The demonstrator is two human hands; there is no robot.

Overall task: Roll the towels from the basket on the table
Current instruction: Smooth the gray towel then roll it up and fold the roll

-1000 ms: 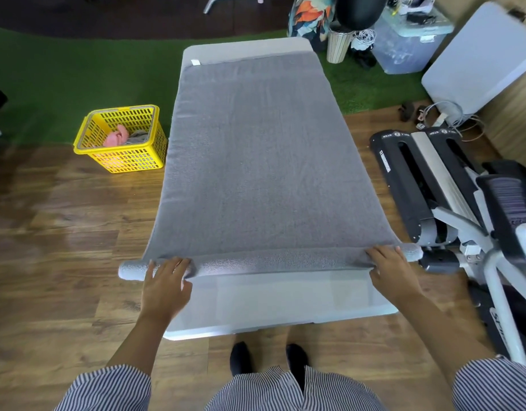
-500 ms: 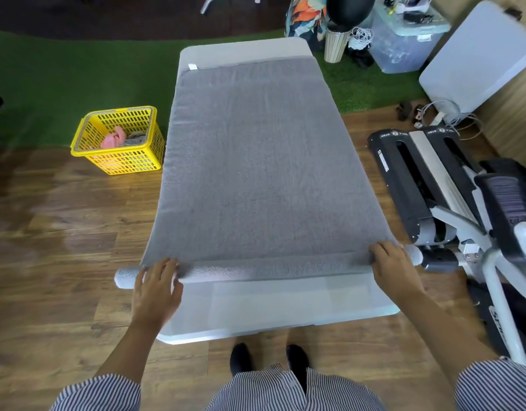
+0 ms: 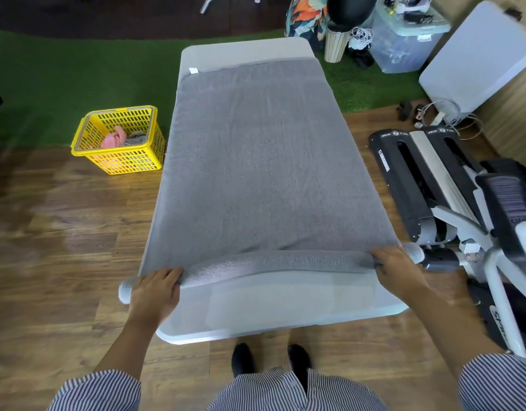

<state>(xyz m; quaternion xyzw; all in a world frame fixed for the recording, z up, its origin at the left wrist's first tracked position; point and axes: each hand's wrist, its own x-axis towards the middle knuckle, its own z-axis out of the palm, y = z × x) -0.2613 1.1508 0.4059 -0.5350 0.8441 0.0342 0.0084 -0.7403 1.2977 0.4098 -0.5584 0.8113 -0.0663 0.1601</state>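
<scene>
Black-and-grey exercise machine (image 3: 433, 188) right of frame on wood floor (image 3: 48, 232). Green turf (image 3: 63, 75) behind. Clear storage bin (image 3: 404, 40) and ribbed cup (image 3: 335, 44) top right; white panel (image 3: 478, 60), tangled cables (image 3: 445, 114), possibly chargers.

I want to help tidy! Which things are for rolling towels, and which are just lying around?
For the job: big grey terry towel, white table, yellow plastic basket, left hand, right hand.
Lying about: black exercise machine, clear storage box.
</scene>
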